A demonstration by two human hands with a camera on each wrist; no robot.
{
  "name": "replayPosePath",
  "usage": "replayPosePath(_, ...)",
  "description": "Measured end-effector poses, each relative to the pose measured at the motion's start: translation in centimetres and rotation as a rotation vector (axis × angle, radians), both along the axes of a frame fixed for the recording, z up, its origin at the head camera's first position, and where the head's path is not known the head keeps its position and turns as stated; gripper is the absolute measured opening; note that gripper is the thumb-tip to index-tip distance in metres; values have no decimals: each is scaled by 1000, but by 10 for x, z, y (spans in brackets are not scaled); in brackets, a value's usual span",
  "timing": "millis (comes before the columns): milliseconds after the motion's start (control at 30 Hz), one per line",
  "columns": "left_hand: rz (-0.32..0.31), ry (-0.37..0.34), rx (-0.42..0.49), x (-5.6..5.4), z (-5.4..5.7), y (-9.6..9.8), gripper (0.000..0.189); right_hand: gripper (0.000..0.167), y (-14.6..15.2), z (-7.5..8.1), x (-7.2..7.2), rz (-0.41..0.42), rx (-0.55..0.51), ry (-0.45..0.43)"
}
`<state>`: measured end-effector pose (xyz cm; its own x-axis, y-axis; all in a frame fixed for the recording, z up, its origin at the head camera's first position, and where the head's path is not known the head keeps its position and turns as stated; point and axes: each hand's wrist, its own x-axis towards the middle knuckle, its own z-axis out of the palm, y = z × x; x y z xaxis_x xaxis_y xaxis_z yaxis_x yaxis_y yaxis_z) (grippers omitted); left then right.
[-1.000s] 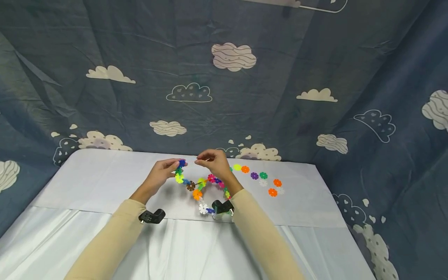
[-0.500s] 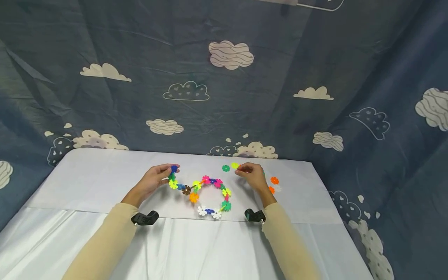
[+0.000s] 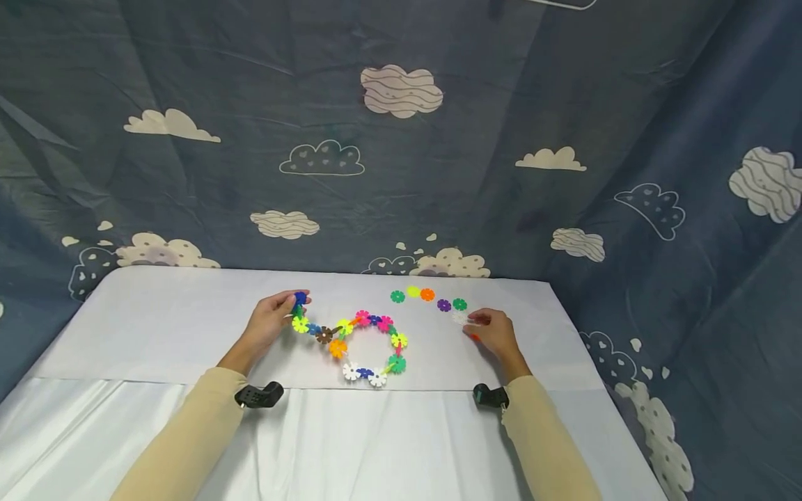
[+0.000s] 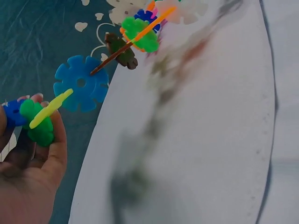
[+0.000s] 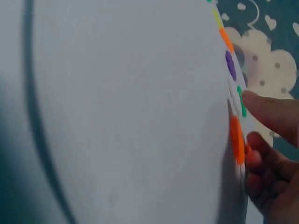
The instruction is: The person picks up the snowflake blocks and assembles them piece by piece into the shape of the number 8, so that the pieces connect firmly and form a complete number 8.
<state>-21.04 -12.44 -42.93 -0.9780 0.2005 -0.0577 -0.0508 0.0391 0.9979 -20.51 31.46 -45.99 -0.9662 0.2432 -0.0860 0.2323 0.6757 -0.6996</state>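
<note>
My left hand (image 3: 266, 321) pinches the dark blue end piece (image 3: 300, 298) of a chain of interlocking flower-shaped plastic discs. From that end the chain (image 3: 324, 335) runs down to the right into a ring of many colors near the table's middle. In the left wrist view the blue and green discs (image 4: 39, 122) lie between thumb and fingers, with a light blue disc (image 4: 80, 84) beyond. My right hand (image 3: 498, 334) is low over the loose discs on the right, thumb and fingers apart. Beside its fingertips is an orange disc (image 5: 237, 140), partly hidden in the head view.
Loose discs lie in a scattered line on the white cloth: green (image 3: 397, 296), yellow (image 3: 413, 291), orange (image 3: 427, 295), purple (image 3: 444, 305), another green (image 3: 460, 304) and a white one (image 3: 460, 317). A dark cloud-patterned curtain (image 3: 438, 174) hangs behind the table.
My right hand has moved right, away from the chain's end and over to the loose discs. The left hand keeps hold of the chain and has shifted slightly left in the view.
</note>
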Motion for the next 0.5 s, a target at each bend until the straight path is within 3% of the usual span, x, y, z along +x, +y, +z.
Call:
replayPosePath(267,102,-74,-110,-1,3,9,40,35,11,8,14,22,96,-81)
replayPosePath(500,145,-62,-218,-4,-1,13,43,33,12,8,17,55,122,-126)
